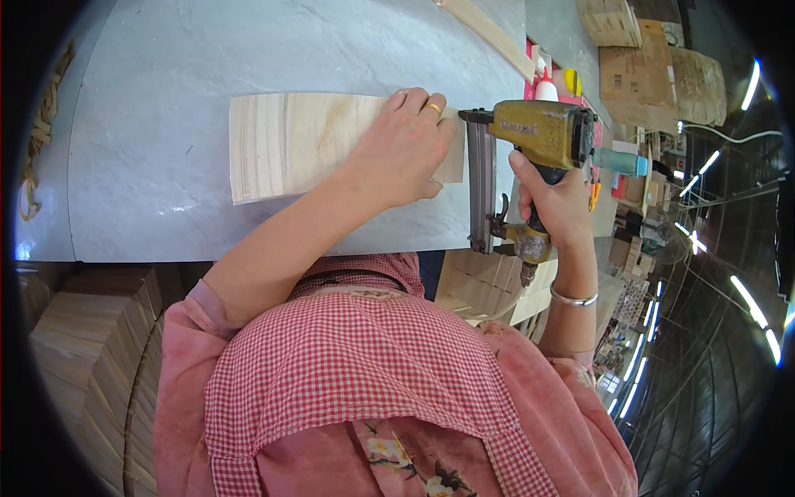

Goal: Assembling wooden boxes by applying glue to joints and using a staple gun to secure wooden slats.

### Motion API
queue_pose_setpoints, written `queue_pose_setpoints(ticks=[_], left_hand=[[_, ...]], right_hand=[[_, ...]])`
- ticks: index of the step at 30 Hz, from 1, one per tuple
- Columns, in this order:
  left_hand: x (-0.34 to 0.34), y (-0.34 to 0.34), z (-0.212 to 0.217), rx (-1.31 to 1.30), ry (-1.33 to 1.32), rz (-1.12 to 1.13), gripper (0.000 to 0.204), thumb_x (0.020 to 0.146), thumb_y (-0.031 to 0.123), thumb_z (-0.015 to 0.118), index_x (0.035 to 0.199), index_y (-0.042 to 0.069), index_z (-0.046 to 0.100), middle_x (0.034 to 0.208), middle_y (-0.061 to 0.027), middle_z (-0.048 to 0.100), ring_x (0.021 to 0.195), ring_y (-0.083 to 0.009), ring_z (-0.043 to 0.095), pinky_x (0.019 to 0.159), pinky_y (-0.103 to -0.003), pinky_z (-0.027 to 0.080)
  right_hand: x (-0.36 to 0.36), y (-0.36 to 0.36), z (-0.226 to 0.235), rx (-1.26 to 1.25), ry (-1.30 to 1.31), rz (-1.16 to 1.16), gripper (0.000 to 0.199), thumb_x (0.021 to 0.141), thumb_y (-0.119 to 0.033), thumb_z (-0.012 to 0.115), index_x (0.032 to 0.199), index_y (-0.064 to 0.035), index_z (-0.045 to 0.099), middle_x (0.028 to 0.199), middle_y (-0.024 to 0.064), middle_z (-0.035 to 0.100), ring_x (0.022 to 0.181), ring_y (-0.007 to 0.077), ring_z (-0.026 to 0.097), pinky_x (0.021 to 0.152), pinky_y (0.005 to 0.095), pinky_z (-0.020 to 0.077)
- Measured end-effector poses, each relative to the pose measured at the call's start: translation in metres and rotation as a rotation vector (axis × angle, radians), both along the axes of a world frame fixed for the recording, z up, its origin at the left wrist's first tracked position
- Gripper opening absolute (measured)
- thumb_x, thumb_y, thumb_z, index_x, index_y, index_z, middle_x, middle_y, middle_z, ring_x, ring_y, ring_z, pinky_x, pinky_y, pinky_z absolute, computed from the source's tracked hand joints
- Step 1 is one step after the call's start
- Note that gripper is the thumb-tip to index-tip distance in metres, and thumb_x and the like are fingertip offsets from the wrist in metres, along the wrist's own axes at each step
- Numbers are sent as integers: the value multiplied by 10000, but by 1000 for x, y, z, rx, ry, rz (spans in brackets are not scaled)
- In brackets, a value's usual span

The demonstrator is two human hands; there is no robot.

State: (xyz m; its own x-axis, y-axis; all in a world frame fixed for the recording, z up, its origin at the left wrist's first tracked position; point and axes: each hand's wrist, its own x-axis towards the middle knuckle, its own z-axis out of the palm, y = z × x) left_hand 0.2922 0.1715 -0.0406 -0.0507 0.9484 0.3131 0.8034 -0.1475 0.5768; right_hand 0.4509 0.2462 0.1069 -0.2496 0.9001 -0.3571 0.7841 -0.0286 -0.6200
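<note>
A pale wooden board (306, 141) with brown grain lies lengthwise on the grey tabletop. My left hand (406, 149), with a ring on one finger, grips it near its right end, fingers bent over the far side and thumb at the near side. In my right hand (559, 199) is a yellow and black pneumatic nail gun (534, 132), held by its handle. The gun's nose is at the board's right end; whether it touches the wood I cannot tell. Its long magazine (482, 182) runs back toward me, and an air hose joins the handle's lower end.
The table (149, 166) reaches to my waist. A wooden strip (489, 37) lies at its far edge, near a white glue bottle with a red tip (545, 87). Wooden panels (91, 348) are stacked below at left, more (480, 286) at right. Cardboard boxes (638, 74) stand far right.
</note>
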Motion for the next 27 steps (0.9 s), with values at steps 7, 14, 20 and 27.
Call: queue_pose_setpoints(ticks=[7, 14, 20, 27], left_hand=[[-30, -39, 17, -28, 64, 21, 868, 572, 449, 943, 1284, 79, 611, 1560, -186, 443, 1502, -366, 316, 1230, -580, 217], [-120, -140, 20, -161, 219, 152, 640, 631, 153, 842, 1209, 42, 590, 1423, -187, 529, 1377, -368, 436, 1190, -511, 317], [-77, -110, 6, -80, 162, 244, 491, 613, 96, 783, 1084, 26, 660, 1350, -195, 579, 1231, -355, 513, 1051, -441, 428], [-61, -96, 2, -41, 100, 292, 447, 631, 111, 773, 1058, 26, 673, 1352, -199, 580, 1223, -355, 514, 1003, -420, 457]], right_hand=[[1, -2, 7, 71, -11, 118, 234, 932, -215, 758, 921, -3, 660, 548, 2, 535, 431, 88, 455, 399, 230, 372], [33, -20, 7, 76, 32, 132, 224, 891, -171, 785, 919, 14, 661, 610, 15, 577, 429, 93, 476, 399, 240, 383], [41, -38, 0, 50, 31, 207, 227, 887, -170, 788, 939, 15, 668, 597, 15, 581, 430, 95, 482, 400, 239, 382], [43, -47, -7, 39, 74, 272, 233, 884, -172, 790, 956, 16, 671, 592, 15, 582, 428, 99, 485, 401, 238, 388]])
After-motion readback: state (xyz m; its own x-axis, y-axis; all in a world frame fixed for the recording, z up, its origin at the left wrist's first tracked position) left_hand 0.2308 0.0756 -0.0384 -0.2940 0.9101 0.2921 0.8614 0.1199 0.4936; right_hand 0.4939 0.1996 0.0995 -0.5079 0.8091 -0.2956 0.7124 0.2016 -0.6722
